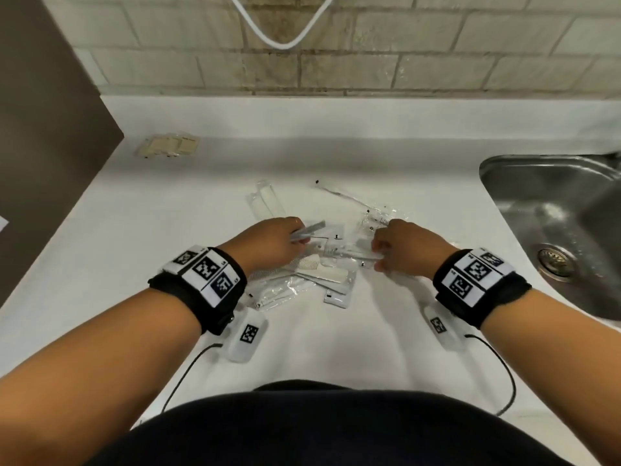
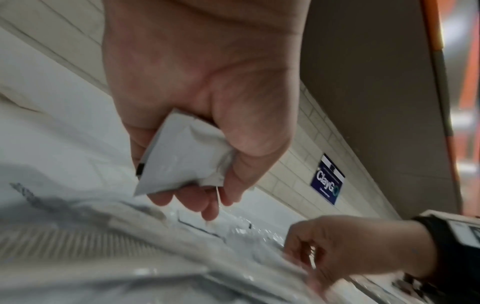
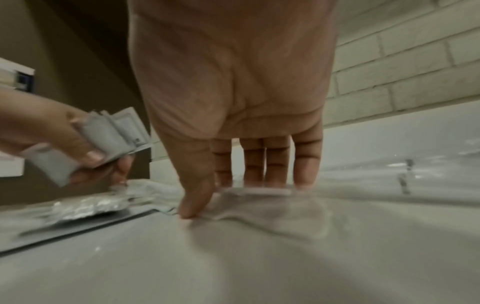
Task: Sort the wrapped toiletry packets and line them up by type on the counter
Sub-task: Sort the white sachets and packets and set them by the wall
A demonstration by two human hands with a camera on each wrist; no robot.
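My left hand [image 1: 295, 233] hovers over the middle of the white counter [image 1: 336, 338] and grips a fanned bunch of small grey-white sachets [image 2: 179, 158], also seen in the right wrist view as sachets [image 3: 109, 139]. Under both hands lies a loose pile of clear-wrapped packets [image 1: 316, 280], one with a white comb [image 1: 322, 270]. My right hand [image 1: 379, 255] is down on the pile's right side. Its thumb and fingertips [image 3: 259, 181] pinch across a clear packet [image 3: 272, 205] that lies flat on the counter.
Beige packets [image 1: 168, 146] lie side by side at the back left. A clear packet [image 1: 265, 200] lies behind the pile. A steel sink [image 1: 504, 169] is sunk in on the right. A brown panel [image 1: 43, 129] stands on the left, with a tiled wall behind.
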